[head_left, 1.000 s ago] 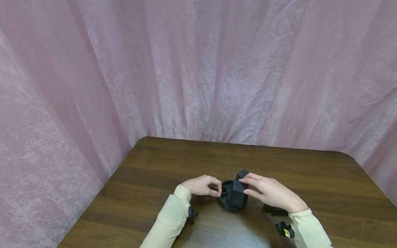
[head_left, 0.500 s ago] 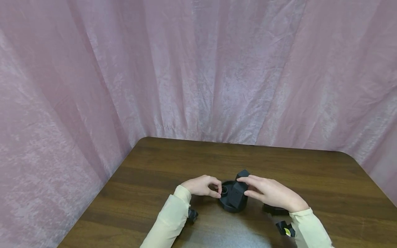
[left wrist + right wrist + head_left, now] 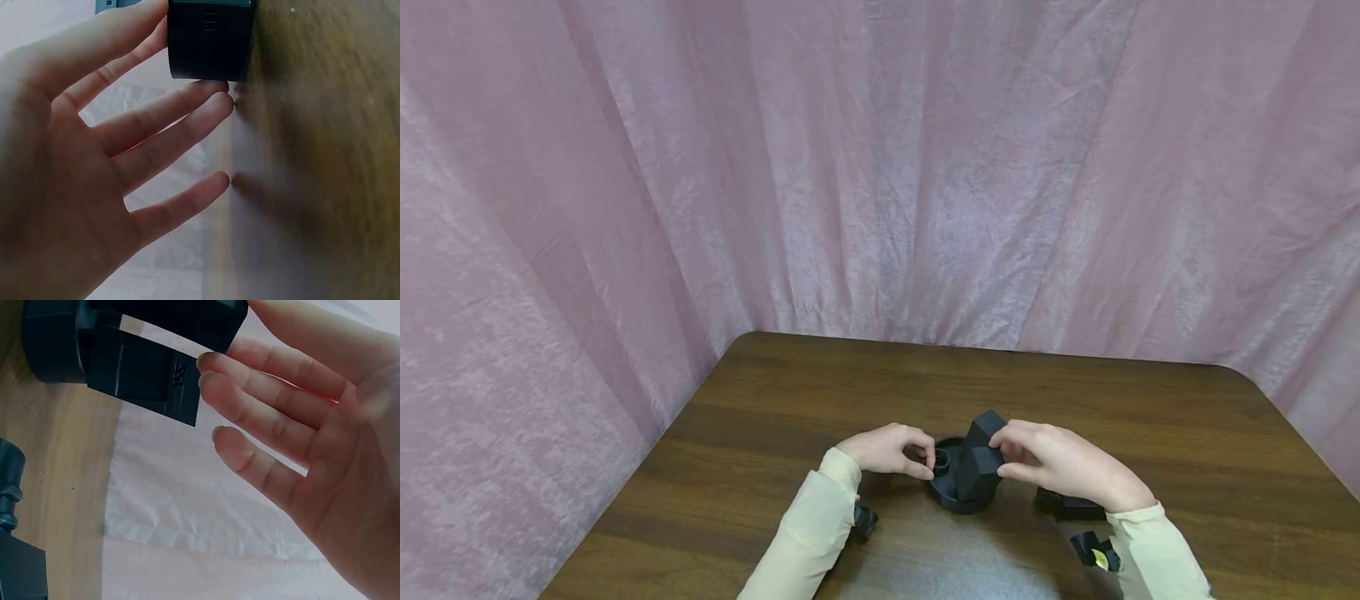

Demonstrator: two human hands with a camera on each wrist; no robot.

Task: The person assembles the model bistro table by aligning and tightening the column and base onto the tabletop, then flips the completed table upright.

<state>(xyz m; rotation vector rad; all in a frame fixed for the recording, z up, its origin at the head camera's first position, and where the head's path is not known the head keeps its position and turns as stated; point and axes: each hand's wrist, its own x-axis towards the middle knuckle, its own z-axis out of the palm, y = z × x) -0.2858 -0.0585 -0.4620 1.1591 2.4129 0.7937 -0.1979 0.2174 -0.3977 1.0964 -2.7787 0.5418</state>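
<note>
The round black base (image 3: 957, 505) is pinched at its left rim between the thumb and forefinger of the left hand (image 3: 891, 450), whose other fingers are spread loosely below. By the right hand (image 3: 1063, 458), a faceted black block (image 3: 977, 473) is held between thumb and fingertips at the base's right side; the remaining fingers are bent slightly and kept apart. The block is set tilted over the base, and a second angular lobe (image 3: 987, 427) is seen behind it; whether the two are joined cannot be told. Inside the base, near the left fingertips, a small ring (image 3: 947, 461) is seen. To the right of the base, a dark part (image 3: 1070, 504) is partly hidden by the right arm. The base is placed on a brown wooden table (image 3: 850, 383), beyond which a pink curtain (image 3: 880, 167) is hung.
</note>
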